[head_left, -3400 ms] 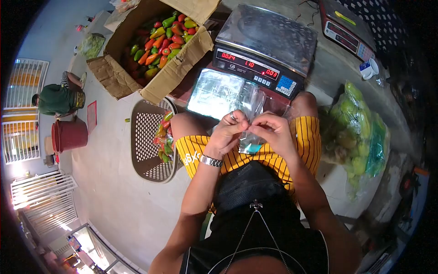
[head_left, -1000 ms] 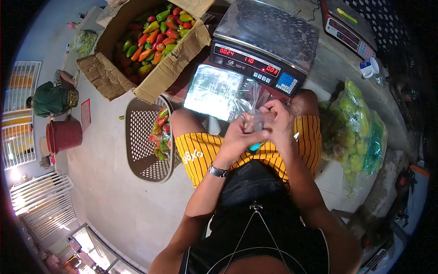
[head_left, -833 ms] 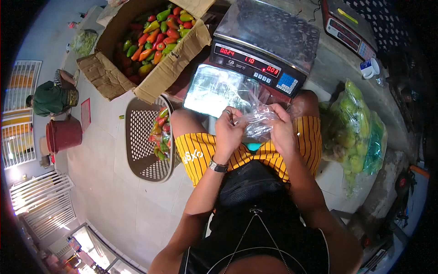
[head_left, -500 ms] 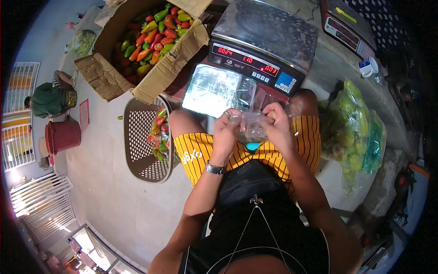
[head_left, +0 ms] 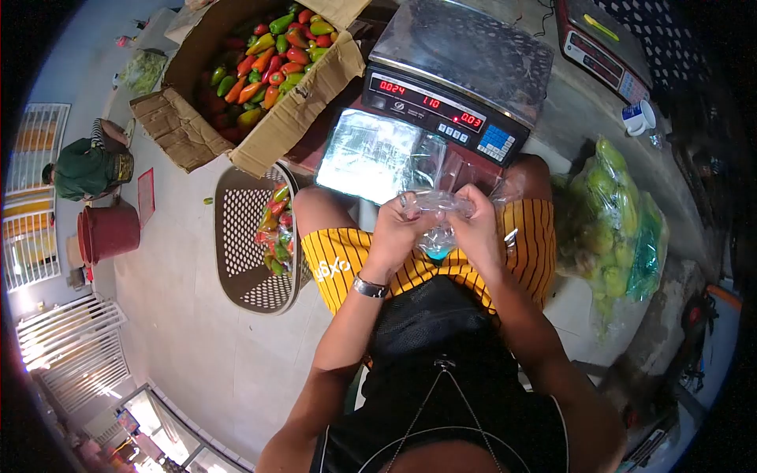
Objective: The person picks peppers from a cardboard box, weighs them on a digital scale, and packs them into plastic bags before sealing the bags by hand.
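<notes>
Above my lap, my left hand (head_left: pixel 397 230) and my right hand (head_left: pixel 476 229) grip a clear plastic bag (head_left: pixel 438 200) from both sides. The bag's mouth is bunched between the fingers, and its lower part hangs between the hands. A stack of shiny clear bags (head_left: pixel 367 155) lies just beyond my left hand. Behind the stack stands a digital scale (head_left: pixel 461 59) with red numbers lit. To its left, an open cardboard box (head_left: pixel 296 118) holds many red, orange and green peppers (head_left: pixel 274 67).
A plastic basket (head_left: pixel 236 252) with bagged peppers (head_left: pixel 276 229) stands left of my leg. Bagged green produce (head_left: pixel 611 213) is at the right. A second scale (head_left: pixel 597 59) and a mug (head_left: pixel 637 118) are at the upper right. Another person (head_left: pixel 83 168) bends near a red bucket (head_left: pixel 110 234).
My hands first pinched close together; they then spread the clear bag and now hold its gathered mouth, slightly apart. The scale's numbers look the same.
</notes>
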`<action>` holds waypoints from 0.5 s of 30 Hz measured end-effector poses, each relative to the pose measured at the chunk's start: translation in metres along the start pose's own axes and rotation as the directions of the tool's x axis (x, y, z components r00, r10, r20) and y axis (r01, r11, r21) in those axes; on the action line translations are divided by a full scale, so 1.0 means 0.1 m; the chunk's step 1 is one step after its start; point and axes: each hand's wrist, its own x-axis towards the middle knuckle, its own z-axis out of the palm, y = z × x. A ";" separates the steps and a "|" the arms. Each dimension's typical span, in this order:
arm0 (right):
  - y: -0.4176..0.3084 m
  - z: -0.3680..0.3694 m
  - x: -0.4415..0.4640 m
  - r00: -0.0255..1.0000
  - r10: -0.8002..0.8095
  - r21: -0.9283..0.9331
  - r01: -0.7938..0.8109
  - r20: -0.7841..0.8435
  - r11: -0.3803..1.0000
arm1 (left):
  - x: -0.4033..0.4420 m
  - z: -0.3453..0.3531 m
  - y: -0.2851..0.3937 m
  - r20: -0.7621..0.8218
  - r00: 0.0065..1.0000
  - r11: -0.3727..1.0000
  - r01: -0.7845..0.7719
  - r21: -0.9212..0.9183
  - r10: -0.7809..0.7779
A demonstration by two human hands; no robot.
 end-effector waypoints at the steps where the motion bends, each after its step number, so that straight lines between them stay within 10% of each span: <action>1: 0.05 -0.05 0.05 1.000 0.010 0.014 -0.010 -0.017 1.000 | -0.02 0.01 0.09 0.015 0.999 0.991 0.048 -0.124 -0.047; 6: -0.29 -0.16 0.15 0.994 -0.105 -0.299 0.103 0.010 0.949 | -0.13 0.04 0.20 0.198 0.978 0.842 0.157 -0.516 -0.061; 10: -0.22 -0.11 0.23 0.999 -0.023 -0.200 0.032 0.046 0.979 | -0.08 0.00 0.18 -0.015 0.992 0.971 -0.127 -0.202 0.126; 15: -0.15 -0.04 0.27 0.996 -0.089 -0.200 0.091 0.017 0.976 | -0.10 -0.20 0.08 0.252 0.940 0.952 -0.167 -0.255 0.232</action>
